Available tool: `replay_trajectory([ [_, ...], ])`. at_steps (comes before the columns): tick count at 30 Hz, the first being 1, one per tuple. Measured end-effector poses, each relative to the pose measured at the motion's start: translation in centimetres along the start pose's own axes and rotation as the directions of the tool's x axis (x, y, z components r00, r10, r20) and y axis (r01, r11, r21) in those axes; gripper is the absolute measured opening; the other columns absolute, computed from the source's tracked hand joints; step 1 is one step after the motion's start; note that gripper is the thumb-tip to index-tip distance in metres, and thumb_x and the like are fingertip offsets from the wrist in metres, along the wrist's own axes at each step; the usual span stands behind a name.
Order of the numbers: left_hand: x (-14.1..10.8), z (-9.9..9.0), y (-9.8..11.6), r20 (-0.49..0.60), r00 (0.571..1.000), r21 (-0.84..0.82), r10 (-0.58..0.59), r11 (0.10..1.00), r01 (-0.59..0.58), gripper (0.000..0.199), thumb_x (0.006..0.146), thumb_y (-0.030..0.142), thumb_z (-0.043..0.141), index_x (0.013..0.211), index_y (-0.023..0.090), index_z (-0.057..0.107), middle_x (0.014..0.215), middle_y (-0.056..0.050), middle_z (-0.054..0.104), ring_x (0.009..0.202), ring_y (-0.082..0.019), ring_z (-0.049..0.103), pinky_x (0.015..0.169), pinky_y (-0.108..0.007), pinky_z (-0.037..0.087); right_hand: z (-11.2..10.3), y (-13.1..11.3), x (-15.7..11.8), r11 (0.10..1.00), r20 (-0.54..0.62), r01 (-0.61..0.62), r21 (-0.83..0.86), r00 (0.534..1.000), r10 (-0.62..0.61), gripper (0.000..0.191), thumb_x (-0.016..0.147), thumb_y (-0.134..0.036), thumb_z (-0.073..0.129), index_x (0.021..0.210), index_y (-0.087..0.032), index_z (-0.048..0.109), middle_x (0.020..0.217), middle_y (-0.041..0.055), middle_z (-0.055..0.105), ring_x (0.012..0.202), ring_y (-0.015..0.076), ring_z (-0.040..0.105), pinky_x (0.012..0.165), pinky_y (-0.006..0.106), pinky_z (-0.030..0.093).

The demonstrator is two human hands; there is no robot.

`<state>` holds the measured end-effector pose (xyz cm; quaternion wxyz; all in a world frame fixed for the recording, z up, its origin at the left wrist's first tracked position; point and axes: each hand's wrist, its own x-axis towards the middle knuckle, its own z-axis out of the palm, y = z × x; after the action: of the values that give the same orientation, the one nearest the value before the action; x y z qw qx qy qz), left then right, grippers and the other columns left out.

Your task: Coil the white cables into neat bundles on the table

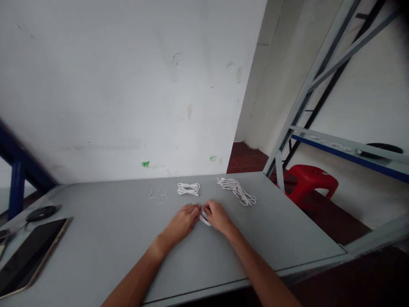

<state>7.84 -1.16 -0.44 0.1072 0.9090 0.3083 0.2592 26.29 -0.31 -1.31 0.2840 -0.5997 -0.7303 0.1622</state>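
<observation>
Head view. Grey table (105, 204), worktop: white cord bundle (204, 216) near mid-table, gripped between left hand (182, 222) and right hand (218, 216), fingers of both pressed together on it. Beyond: two tied cord hanks (188, 189), (235, 190); one loose thin strand (158, 196). Left edge: black tablet (28, 260); round black pad (41, 213). Room: scuffed white wall (128, 85); red tiled floor (246, 157); red plastic stool (311, 183); grey metal shelving rack (306, 98).

light: soft, even, flat | shadows: faint beneath hands (182, 224) | edges: wide-angle bending, darkened corners | focus: slightly soft
</observation>
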Motion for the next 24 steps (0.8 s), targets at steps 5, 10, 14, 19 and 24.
replay_trajectory([
  [5,0.12,-0.19,-0.04,0.024,0.998,-0.008,-0.062,0.998,0.063,0.023,0.098,0.020,0.040,0.111,0.020,0.059,0.126,-0.011,0.061,0.118,-0.023,0.053,0.100,-0.043,0.044,-0.42,-0.14,-0.22,0.998,0.022,0.038,-0.046,0.999,-0.037,0.016,0.084,-0.009,0.053,0.077,-0.016,0.066,0.080,0.0074,0.071,0.073,0.0184,0.060,0.067,0.026,0.035],
  [10,0.21,-0.59,0.03,0.049,0.996,0.003,-0.071,0.997,0.071,0.019,0.098,0.021,0.039,0.100,0.020,0.058,0.119,-0.010,0.062,0.110,-0.023,0.052,0.094,-0.041,0.044,-0.34,-0.51,-0.31,0.996,0.015,0.023,-0.084,1.000,-0.021,0.017,0.085,-0.007,0.051,0.079,-0.014,0.066,0.081,0.0114,0.071,0.073,0.0212,0.061,0.067,0.028,0.036],
  [14,0.22,-0.78,0.23,0.053,0.996,0.013,-0.065,0.998,0.064,0.017,0.098,0.020,0.040,0.097,0.020,0.056,0.117,-0.009,0.062,0.107,-0.023,0.053,0.092,-0.040,0.043,-0.20,-0.55,-0.27,0.996,0.008,-0.013,-0.093,1.000,0.014,0.016,0.082,-0.004,0.052,0.082,-0.013,0.066,0.082,0.0131,0.071,0.075,0.0226,0.063,0.067,0.028,0.037],
  [19,0.27,-0.76,0.37,0.041,0.996,0.007,-0.076,0.997,0.076,0.019,0.098,0.021,0.040,0.103,0.020,0.058,0.114,-0.010,0.062,0.104,-0.023,0.055,0.091,-0.039,0.045,-0.19,-0.08,-0.18,0.998,-0.007,-0.038,-0.045,0.999,0.038,0.015,0.084,-0.007,0.052,0.085,-0.013,0.065,0.082,0.0105,0.072,0.075,0.0212,0.064,0.067,0.027,0.038],
  [24,0.37,-0.82,0.52,0.034,0.996,-0.022,-0.081,0.996,0.082,0.017,0.097,0.021,0.043,0.104,0.020,0.058,0.116,-0.010,0.064,0.108,-0.023,0.056,0.093,-0.039,0.046,0.15,0.37,-0.21,0.998,-0.049,-0.047,0.029,0.998,0.049,0.013,0.085,-0.012,0.051,0.086,-0.015,0.063,0.083,0.0069,0.071,0.077,0.0195,0.064,0.068,0.025,0.040],
])
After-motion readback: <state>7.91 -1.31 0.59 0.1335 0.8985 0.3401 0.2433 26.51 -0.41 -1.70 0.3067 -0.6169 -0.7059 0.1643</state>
